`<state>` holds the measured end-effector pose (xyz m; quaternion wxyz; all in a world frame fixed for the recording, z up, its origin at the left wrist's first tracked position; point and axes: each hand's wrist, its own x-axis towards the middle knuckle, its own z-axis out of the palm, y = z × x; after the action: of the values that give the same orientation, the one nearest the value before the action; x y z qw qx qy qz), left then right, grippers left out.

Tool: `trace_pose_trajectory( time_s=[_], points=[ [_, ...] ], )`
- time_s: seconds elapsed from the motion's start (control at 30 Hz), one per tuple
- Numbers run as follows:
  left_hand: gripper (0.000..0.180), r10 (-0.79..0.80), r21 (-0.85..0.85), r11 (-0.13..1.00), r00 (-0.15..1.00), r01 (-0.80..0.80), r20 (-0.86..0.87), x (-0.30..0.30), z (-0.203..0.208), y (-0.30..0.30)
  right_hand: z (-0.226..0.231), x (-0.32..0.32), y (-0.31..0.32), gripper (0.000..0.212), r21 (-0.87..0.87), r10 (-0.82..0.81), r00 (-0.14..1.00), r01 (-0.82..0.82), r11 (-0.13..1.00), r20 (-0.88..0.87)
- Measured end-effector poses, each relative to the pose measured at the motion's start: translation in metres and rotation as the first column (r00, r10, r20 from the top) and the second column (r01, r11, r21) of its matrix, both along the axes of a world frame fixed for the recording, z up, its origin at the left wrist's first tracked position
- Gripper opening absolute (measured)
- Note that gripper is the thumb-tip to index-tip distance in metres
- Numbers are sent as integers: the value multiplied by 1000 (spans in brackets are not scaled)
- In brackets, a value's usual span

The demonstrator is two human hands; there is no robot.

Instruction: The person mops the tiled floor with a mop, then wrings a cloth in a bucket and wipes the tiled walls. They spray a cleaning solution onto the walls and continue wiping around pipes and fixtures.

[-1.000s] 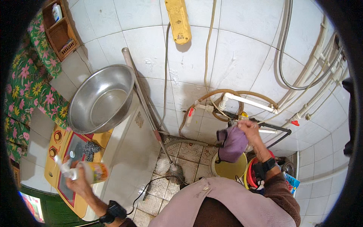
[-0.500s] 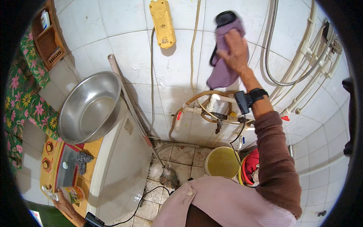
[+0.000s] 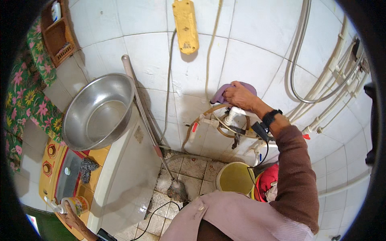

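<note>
Against the white tiled wall, just above the pipes, my right hand (image 3: 240,97) is closed on a purple cloth (image 3: 218,96), bunched up, with part of it showing past my knuckles. Below the hand lie a white pipe elbow (image 3: 230,116) and a dark tap (image 3: 236,140). At the lower left, my left hand (image 3: 73,220) grips a pump bottle (image 3: 78,205) with a white pump top and a colourful label. This bottle is on the yellow top of a washing machine (image 3: 94,174); part of my grip is hidden behind it.
A steel basin (image 3: 96,116) rests on the machine beside a grey scouring pad (image 3: 87,170). A mop (image 3: 150,134) leans at the wall. Buckets stand below the pipes: one yellowish (image 3: 235,176), one with red cloth (image 3: 268,180). A yellow power strip (image 3: 185,28) hangs above.
My right hand has come down the wall with the purple cloth, from high up to just above the pipes. The left hand stays at the pump bottle. The view has shifted slightly.
</note>
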<state>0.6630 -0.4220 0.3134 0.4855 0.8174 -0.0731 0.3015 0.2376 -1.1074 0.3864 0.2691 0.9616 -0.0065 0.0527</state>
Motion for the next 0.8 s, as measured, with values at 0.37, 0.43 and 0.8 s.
trace_pose_trajectory(
  time_s=[0.37, 0.43, 0.8],
  points=[
    [71, 155, -34, 988, 963, -151, 220, -45, 2, -41, 90, 100, 20, 24, -144, 275, 850, -235, 961, 450],
    [74, 125, -29, 992, 962, -122, 243, -49, -11, -41, 82, 124, 14, 23, -241, 254, 874, -163, 957, 414],
    [82, -3, -178, 984, 999, -6, -49, -58, -72, -38, -114, 198, 28, 33, -383, -137, 944, 12, 924, -300]
  ],
)
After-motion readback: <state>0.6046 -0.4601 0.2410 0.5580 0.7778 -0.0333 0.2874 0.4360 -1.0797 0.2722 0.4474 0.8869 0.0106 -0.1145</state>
